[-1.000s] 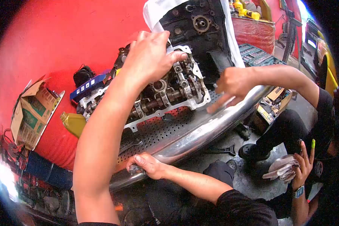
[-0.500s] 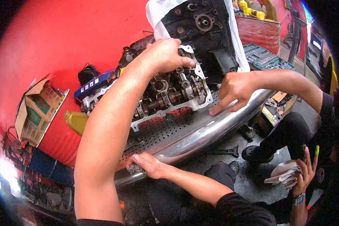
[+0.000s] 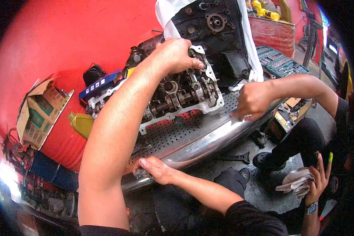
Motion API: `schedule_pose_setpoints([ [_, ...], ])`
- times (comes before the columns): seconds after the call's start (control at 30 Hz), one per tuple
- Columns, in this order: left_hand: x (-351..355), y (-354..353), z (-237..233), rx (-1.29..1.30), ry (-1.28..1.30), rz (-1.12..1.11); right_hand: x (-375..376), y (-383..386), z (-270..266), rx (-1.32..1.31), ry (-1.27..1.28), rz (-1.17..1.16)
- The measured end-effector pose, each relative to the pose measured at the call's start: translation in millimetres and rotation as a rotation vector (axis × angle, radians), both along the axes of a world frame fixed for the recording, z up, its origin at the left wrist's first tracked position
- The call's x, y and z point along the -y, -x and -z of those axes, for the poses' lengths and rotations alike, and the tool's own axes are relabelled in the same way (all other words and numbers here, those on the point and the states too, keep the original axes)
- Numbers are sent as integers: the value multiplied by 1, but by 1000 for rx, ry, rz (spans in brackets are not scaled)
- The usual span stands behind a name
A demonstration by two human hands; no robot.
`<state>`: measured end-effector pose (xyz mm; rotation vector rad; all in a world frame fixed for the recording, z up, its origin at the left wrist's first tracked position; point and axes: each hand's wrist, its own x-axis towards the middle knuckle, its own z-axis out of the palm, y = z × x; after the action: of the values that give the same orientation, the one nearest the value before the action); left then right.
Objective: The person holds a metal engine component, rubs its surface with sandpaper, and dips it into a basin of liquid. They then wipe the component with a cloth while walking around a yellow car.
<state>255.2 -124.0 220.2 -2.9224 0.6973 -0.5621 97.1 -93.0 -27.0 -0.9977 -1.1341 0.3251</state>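
Note:
An engine cylinder head [image 3: 177, 100] with exposed camshaft and rocker parts lies tilted on a perforated metal surface. My left hand [image 3: 177, 59] is closed over its upper end, the thumb pressing near the pale metal edge. At the metal bench's near edge, my right hand [image 3: 156, 170] is wrapped around a small grey metal part [image 3: 142, 174], mostly hidden by the fingers. A co-worker's hand [image 3: 252, 101], blurred, hovers over the shiny rounded bumper-like rim [image 3: 208, 144] right of the cylinder head. The co-worker's other hand [image 3: 320, 181] holds a white rag [image 3: 297, 183].
Behind stands a dark engine block [image 3: 216, 43] draped in white cloth. A socket set [image 3: 281, 63] lies at the right. Left of the cylinder head are a gold bottle [image 3: 80, 125], a blue box [image 3: 98, 87] and an open cardboard box [image 3: 41, 112] on a red drum.
The co-worker's near hand has lifted slightly and its pointing fingers have curled in. My two hands keep their holds. The whole view has shifted a little.

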Motion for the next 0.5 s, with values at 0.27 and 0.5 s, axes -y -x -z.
schedule_pose_setpoints([
  [0.27, -2, -6, -3, -17, 85, 36, 3, 1, -6, -12, 6, 4],
  [0.5, 6, -19, 0, -69, 274, -21, 2, -2, 5, -39, 95, 18],
])
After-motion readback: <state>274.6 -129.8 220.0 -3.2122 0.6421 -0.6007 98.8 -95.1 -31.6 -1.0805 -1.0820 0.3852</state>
